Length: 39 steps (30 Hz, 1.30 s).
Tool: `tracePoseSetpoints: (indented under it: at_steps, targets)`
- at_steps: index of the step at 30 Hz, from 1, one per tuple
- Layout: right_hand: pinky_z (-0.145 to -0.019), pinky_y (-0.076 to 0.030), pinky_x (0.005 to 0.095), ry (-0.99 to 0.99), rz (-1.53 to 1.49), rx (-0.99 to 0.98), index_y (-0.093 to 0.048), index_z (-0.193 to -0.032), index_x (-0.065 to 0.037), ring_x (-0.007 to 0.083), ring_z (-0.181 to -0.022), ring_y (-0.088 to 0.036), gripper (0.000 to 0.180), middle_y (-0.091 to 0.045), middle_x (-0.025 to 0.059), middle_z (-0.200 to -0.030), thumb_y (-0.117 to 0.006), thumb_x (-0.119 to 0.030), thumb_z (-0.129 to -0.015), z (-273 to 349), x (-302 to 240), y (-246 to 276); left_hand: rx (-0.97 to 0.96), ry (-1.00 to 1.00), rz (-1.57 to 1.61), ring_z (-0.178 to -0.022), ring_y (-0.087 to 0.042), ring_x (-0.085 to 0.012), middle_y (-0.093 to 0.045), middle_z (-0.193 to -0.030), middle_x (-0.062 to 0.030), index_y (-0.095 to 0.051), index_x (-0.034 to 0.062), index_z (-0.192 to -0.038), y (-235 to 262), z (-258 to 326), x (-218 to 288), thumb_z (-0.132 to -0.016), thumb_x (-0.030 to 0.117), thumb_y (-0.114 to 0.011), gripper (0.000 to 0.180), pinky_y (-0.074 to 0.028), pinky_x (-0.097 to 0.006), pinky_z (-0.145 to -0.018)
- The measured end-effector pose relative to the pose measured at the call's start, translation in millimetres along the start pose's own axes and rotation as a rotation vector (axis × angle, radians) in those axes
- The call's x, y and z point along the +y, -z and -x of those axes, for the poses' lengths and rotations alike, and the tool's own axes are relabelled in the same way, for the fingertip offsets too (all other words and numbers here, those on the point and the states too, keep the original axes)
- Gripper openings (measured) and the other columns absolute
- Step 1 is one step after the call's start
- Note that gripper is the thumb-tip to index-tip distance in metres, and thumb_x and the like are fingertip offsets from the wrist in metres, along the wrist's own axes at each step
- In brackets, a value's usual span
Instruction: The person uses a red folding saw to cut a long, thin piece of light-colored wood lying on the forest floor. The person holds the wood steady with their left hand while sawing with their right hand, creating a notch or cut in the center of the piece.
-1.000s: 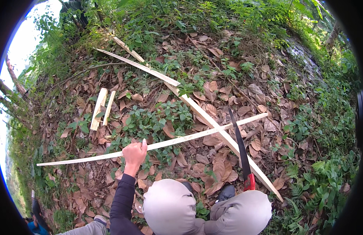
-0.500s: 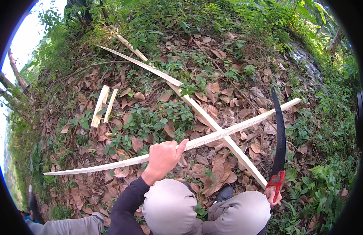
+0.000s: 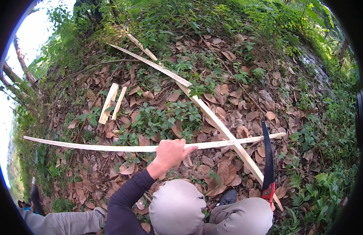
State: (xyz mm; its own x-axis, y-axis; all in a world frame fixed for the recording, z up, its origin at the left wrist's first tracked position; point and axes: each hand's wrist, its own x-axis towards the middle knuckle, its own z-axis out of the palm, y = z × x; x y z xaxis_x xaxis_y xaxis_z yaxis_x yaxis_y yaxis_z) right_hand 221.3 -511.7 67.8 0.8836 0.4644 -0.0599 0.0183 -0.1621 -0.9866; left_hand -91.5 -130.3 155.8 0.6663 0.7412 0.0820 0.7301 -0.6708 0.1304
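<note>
Nearest to the camera, at the lower edge, the person's bent knees in grey trousers [image 3: 213, 213] fill the view, and just right of them a curved dark blade with a red handle [image 3: 268, 164] stands up from the right knee. The right hand itself is hidden behind the knee, so I cannot tell how it closes, though the blade seems to be held there.

A little farther, the left hand [image 3: 169, 152] comes up from a dark sleeve [image 3: 124, 199] and is clamped on a long pale wooden strip [image 3: 111, 147]; the thumb lies along it and the fingers wrap over. The strip runs from far left to the right and the hand grips it slightly right of its middle. Its right part crosses over a second long split strip [image 3: 213, 117], which lies diagonally on the dry leaves [image 3: 224, 172].

I judge the step as holding the strip steady for trimming. The next move seems to call for bringing the blade to the strip while the grip is firm.

Farther left, two short wood pieces [image 3: 111, 102] lie side by side among green weeds [image 3: 162, 117].
</note>
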Motion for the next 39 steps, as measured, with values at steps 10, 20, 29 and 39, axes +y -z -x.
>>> tracePoseSetpoints:
  at_steps: [10, 20, 29, 39]
  targets:
    - [-0.05, -0.044, 0.0285, 0.163, 0.142, -0.671, -0.064, -0.076, 0.001, 0.0124, -0.051, -0.056, 0.017, -0.057, 0.005, -0.058, -0.064, -0.011, -0.088, 24, 45, -89, 0.179, 0.215, -0.04, -0.058, -0.059, -0.0327, -0.057, -0.06, -0.0113, -0.055, 0.0078, -0.062, -76, 74, -201, -0.099, 0.039, -0.055, 0.048, -0.044, -0.045, -0.055]
    - [-0.058, -0.048, 0.0275, 0.261, 0.194, -0.319, -0.069, -0.087, 0.001, 0.0128, -0.062, -0.062, 0.019, -0.067, 0.0066, -0.071, -0.07, -0.017, -0.091, 39, 42, -100, 0.192, -0.091, 0.253, -0.1, -0.057, -0.0274, -0.059, -0.105, -0.0071, -0.067, 0.0094, -0.118, -96, -29, -61, -0.096, 0.028, -0.063, 0.029, -0.047, -0.04, -0.085]
    - [-0.047, -0.027, 0.0289, -0.037, 0.136, -0.355, -0.055, -0.068, -0.003, 0.0058, -0.05, -0.037, 0.032, -0.045, -0.0029, -0.056, -0.073, -0.018, -0.089, 13, -65, -111, 0.081, -0.064, 0.305, -0.084, -0.058, -0.025, -0.058, -0.081, -0.0048, -0.074, 0.0078, -0.089, -103, -24, -89, -0.088, 0.025, -0.071, 0.018, -0.05, -0.039, -0.075]
    - [-0.047, -0.027, 0.0298, -0.046, 0.215, -0.356, -0.055, -0.068, -0.001, 0.0055, -0.051, -0.035, 0.03, -0.041, -0.0018, -0.053, -0.073, -0.015, -0.088, 14, -70, -120, 0.218, 0.34, 0.8, -0.075, -0.063, -0.0278, -0.064, -0.079, -0.0111, -0.072, 0.0009, -0.092, -101, -43, -57, -0.086, 0.01, -0.072, 0.011, -0.051, -0.036, -0.071]
